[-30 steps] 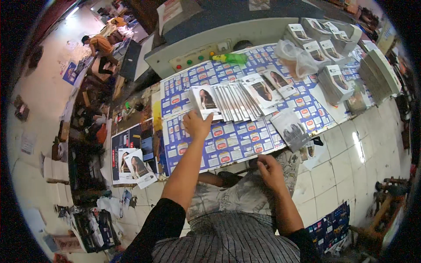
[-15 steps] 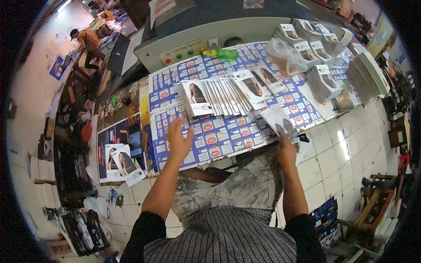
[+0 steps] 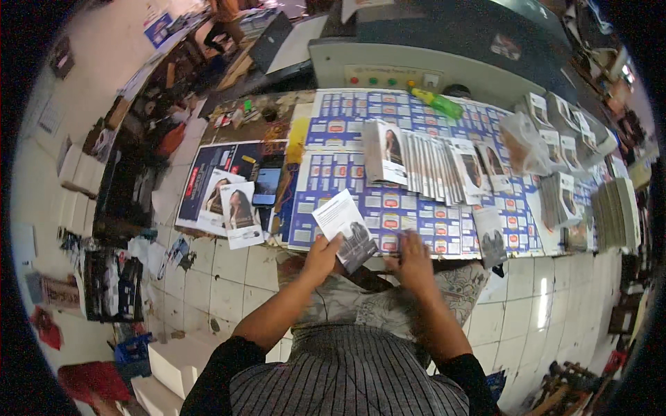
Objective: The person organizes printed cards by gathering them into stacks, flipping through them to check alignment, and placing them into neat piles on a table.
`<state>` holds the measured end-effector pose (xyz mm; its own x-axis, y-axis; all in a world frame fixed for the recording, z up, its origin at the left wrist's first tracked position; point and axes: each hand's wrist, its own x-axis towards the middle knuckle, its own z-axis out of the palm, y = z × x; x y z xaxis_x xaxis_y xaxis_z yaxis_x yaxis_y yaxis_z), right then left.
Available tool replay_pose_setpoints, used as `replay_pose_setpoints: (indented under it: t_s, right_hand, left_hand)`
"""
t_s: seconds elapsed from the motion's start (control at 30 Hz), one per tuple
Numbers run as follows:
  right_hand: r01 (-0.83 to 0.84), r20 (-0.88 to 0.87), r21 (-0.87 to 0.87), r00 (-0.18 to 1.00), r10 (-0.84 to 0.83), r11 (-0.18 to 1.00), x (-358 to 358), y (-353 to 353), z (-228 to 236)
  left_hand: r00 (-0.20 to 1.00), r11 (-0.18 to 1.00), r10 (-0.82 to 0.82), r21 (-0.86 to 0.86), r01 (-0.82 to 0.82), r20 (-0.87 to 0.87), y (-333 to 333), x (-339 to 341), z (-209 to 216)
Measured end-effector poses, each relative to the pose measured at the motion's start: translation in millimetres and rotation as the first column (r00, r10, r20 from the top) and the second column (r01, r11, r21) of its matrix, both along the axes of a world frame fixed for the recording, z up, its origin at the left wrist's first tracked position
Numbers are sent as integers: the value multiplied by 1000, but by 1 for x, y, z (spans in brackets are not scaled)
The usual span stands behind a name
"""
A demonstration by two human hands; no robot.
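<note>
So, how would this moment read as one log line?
left hand: holds leaflet; right hand: blurred, near leaflet; leaflet row: on printed sheets

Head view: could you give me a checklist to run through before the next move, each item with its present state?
1. Grey-and-white leaflet held: ok, the left hand grips its lower left edge.
2. Right hand touching the table: cannot tell, it is blurred near the front edge.
3. Spare grey leaflet fully on the table: not ok, its lower end overhangs the front edge.
4. Green bottle clear of the leaflet row: ok, it lies apart behind it.
</note>
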<state>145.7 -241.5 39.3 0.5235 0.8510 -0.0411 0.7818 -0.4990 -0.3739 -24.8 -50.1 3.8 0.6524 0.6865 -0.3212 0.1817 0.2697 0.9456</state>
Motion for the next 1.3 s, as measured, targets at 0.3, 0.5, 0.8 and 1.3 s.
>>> replay_pose_setpoints:
  t_s: [0.3,0.5,0.8,1.3]
  right_hand:
    - [-8,-363,299,924,121,954,-11,47,11]
    - [84,-512,426,843,163,901,-45,57,37]
    - [7,-290,439,948,134,899,-55,63,44]
    - [-78,86,411,995,46,908,-58,78,51]
  left_hand:
    - [987,981,-124,-140,138,102,-14,-15,46]
    - [994,961,-104,-259,97,-13,-10,-16,57]
    - [989,960,-32,-271,70,143,-8,-18,38]
    - [942,885,37,-449,123,332,-7,-29,46]
